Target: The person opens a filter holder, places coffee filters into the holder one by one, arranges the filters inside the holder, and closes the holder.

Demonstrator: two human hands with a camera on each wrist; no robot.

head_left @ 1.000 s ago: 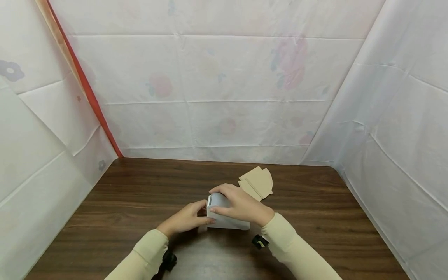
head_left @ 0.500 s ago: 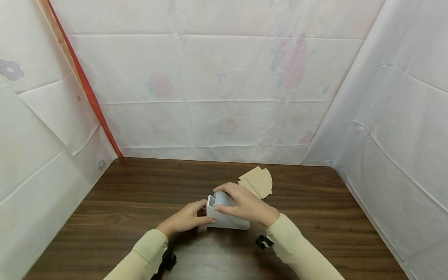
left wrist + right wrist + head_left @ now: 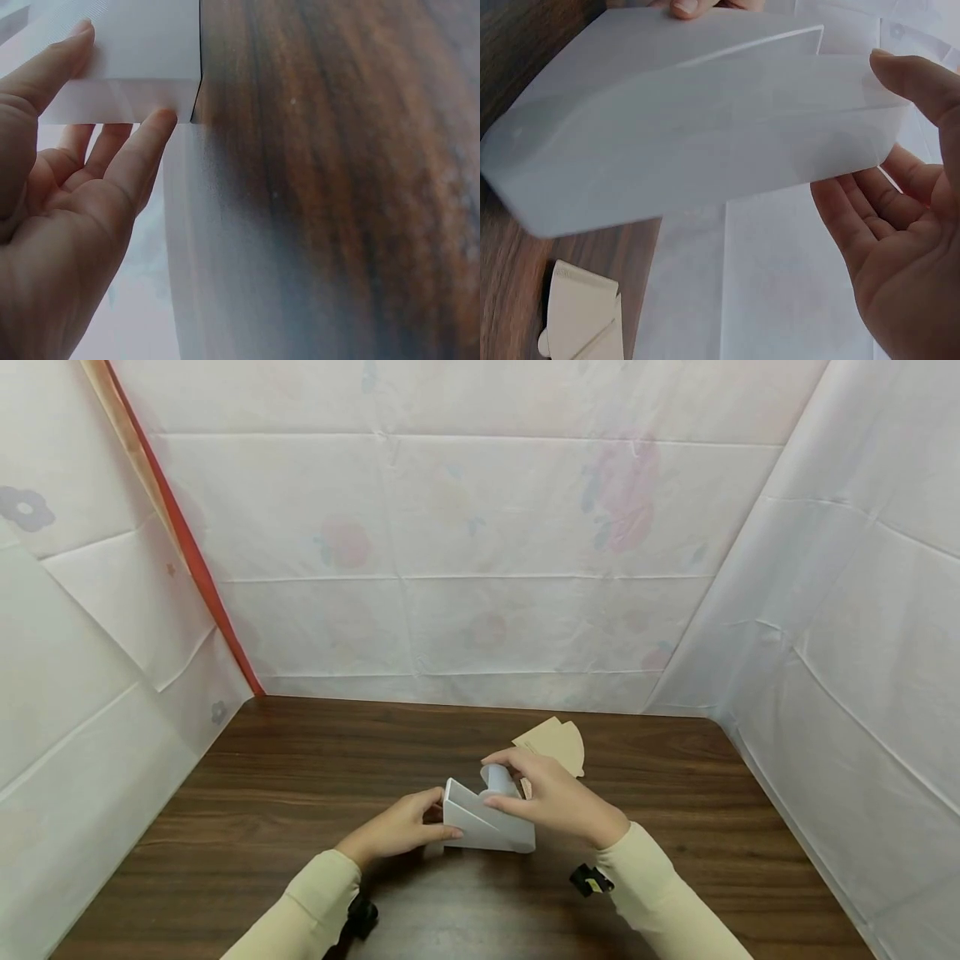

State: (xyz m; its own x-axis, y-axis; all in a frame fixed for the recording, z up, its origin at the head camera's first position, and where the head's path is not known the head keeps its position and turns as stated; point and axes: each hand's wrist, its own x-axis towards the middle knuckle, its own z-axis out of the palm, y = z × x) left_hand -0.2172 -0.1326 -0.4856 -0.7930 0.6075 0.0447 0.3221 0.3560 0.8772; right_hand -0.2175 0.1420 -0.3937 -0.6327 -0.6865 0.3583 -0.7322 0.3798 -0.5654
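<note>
A white wedge-shaped box [image 3: 480, 828] stands on the table in the head view, taller at its left end. My left hand [image 3: 401, 828] holds that end, thumb on the near side and fingers round the far side; the left wrist view shows a fingertip against the end wall [image 3: 127, 97]. My right hand [image 3: 551, 797] pinches a translucent lid [image 3: 498, 779] between thumb and fingers. The right wrist view shows the lid [image 3: 690, 165] swung up from the box [image 3: 675, 37], with the box's top uncovered at the left end. The lid's right end is hidden behind my hand.
Flat beige paper coffee filters [image 3: 558, 743] lie on the dark wooden table [image 3: 322, 752], just behind my right hand. White patterned sheets [image 3: 480, 568] rise along the back and both sides. A black wrist camera [image 3: 592, 880] hangs below the right sleeve.
My right hand has moved right, lifting the lid away from the box's left end and exposing its opening. My left hand and the box have stayed in place.
</note>
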